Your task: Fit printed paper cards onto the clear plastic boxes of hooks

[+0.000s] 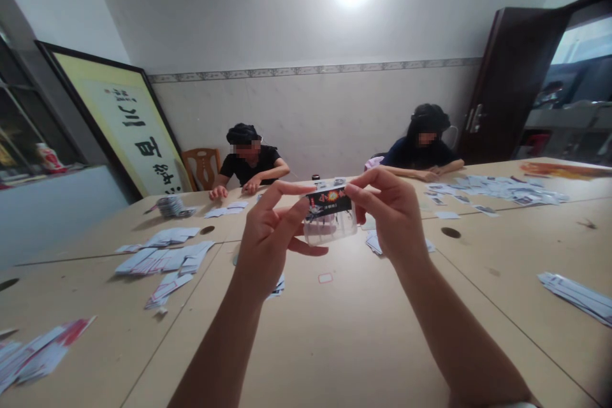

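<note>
Both hands hold up a small clear plastic package [332, 229] with a black printed header carrying red and yellow lettering, raised above the table in the middle of the head view. My left hand [272, 229] pinches its left edge between thumb and fingers, with other fingers curled behind and below. On the opposite side, my right hand [394, 204] pinches the upper right corner of the header. Small things seem to lie inside the clear part, too blurred to name. A small red-edged white label [325, 278] lies on the table below.
White card stacks [165, 260] lie to the left, with more cards [497, 190] spread at the far right and folded papers [576, 296] nearer. Two people [251, 166] sit across the table [354, 344]. Round holes [451, 232] and seams mark its top.
</note>
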The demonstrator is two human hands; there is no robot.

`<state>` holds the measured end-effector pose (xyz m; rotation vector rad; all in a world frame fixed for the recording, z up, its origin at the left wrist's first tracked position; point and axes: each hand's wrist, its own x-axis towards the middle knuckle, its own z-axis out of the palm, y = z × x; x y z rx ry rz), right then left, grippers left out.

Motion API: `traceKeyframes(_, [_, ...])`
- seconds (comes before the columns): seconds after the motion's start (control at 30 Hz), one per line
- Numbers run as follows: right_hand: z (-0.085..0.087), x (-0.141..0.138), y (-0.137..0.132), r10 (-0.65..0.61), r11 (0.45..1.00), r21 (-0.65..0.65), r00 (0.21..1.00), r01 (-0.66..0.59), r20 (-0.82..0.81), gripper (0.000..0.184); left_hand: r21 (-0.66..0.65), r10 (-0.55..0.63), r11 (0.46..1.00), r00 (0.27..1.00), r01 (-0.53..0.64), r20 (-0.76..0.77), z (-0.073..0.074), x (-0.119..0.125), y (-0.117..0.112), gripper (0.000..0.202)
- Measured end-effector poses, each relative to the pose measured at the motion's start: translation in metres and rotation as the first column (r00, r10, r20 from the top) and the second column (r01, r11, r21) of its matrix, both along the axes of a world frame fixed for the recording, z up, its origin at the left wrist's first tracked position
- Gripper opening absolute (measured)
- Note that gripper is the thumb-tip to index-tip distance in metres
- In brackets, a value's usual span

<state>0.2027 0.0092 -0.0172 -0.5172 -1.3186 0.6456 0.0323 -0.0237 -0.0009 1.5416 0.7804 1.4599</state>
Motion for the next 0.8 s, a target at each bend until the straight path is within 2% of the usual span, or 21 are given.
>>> traceKeyframes(0.2, [-0.004,0.0,0.006,0.063,0.998,-0.002,0.996,-0.063,-0.066,0.022,-0.033,-0.026,0.999,0.999,0.027,0.022,0.0,0.001,0.001,0.029])
traceKeyframes(0.37, [-0.001,0.0,0.003,-0.014,1.0,-0.005,1.0,0.014,-0.021,0.025,-0.037,-0.042,0.998,0.999,0.042,-0.012,0.001,-0.003,0.002,0.032])
traceKeyframes(0.5, [-0.001,-0.001,0.001,-0.003,1.0,0.01,1.0,0.003,-0.027,0.027,-0.03,-0.099,0.995,0.994,0.097,-0.052,0.001,-0.01,0.008,0.038])
traceKeyframes(0.7, [0.0,-0.002,-0.004,-0.119,0.992,0.022,0.99,0.121,-0.078,0.013,-0.033,-0.137,0.99,0.99,0.137,-0.006,-0.001,-0.015,0.015,0.041])
traceKeyframes(0.8, [0.001,-0.003,-0.008,-0.11,0.994,0.023,0.994,0.111,-0.018,0.014,-0.033,-0.135,0.99,0.99,0.136,0.025,0.0,-0.012,0.01,0.039])
